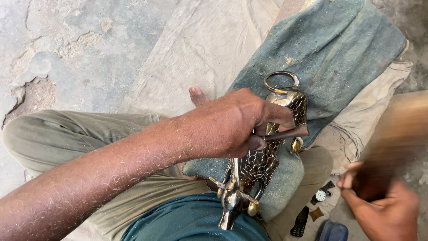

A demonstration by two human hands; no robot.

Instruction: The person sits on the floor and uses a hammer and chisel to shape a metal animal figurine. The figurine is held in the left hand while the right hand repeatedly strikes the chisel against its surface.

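Note:
A brass animal figure [258, 163] with a scale-like engraved pattern and a ring [281, 81] at its far end lies on a blue-green cloth pad [339, 53] across my lap. My left hand [232, 122] grips a thin dark metal punch [290, 133], whose tip rests on the figure's patterned body. My right hand [383, 205] is at the lower right, closed around the handle of a wooden mallet [397, 134], which is raised and motion-blurred.
A beige cloth [209, 40] covers the cracked concrete floor [67, 40]. My bare toes [196, 94] show past my knee. At the bottom right lie a small watch face [320, 195], a dark mobile phone [299, 222] and a blue object [332, 231].

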